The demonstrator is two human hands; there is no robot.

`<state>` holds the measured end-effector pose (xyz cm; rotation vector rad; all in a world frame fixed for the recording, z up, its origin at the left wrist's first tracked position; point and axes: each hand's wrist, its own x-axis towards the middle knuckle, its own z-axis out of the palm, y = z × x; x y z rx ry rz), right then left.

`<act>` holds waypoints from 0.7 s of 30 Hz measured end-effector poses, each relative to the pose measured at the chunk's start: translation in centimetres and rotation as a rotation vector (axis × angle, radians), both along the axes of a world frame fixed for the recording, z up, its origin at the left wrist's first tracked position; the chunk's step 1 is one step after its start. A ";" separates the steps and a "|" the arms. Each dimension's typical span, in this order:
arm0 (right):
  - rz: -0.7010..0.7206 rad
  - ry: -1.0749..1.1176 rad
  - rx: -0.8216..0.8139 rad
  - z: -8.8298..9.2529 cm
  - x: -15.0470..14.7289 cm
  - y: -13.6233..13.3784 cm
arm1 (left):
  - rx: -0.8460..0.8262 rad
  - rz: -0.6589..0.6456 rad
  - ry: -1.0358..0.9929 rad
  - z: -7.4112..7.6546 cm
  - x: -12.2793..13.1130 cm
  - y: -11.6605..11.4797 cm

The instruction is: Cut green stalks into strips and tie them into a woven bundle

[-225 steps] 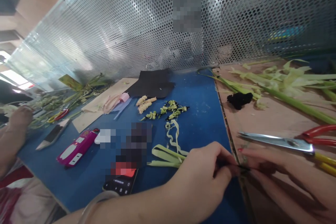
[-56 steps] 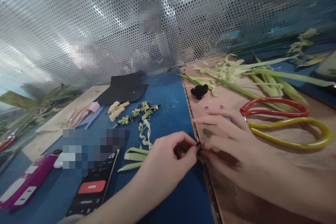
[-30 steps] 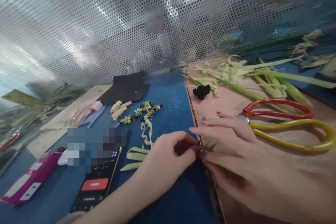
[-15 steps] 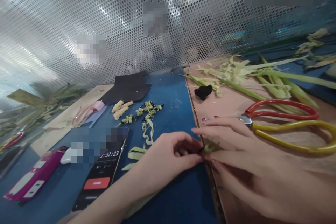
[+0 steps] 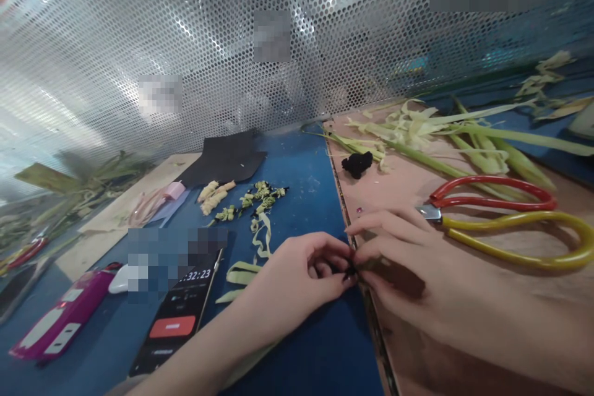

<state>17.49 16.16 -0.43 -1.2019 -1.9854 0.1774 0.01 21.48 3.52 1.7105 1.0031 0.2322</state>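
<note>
Your left hand (image 5: 301,275) closes thumb and forefinger narrowly on a small dark strand (image 5: 351,270), mostly hidden, and your right hand (image 5: 413,266) pinches it from the other side. The strand sits over the left edge of the pinkish board (image 5: 394,187), beside the blue surface (image 5: 306,189). Scissors (image 5: 492,202) lie on the board, partly behind your right fingers; a black clump (image 5: 357,164) rests near its far left corner.

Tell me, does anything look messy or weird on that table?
Yes, pale green scraps sprawl untidily across the pinkish board. A fuzzy black clump by them looks odd because it's so dark.
</note>
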 end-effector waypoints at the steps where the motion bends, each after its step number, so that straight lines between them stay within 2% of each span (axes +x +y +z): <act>1: -0.003 0.003 0.019 -0.2 -0.1 0.1 | -0.012 0.010 -0.009 -0.1 0.0 0.0; 9: 0.072 -0.015 0.135 -0.5 -0.4 0.4 | -0.026 0.025 -0.081 -0.6 -0.1 0.1; 14: 0.047 -0.114 0.173 -0.3 -0.5 0.3 | 0.015 0.030 -0.065 -0.6 -0.1 0.0; 21: 0.042 -0.124 0.198 -0.5 -0.5 0.4 | 0.095 0.021 -0.045 -0.6 -0.1 -0.4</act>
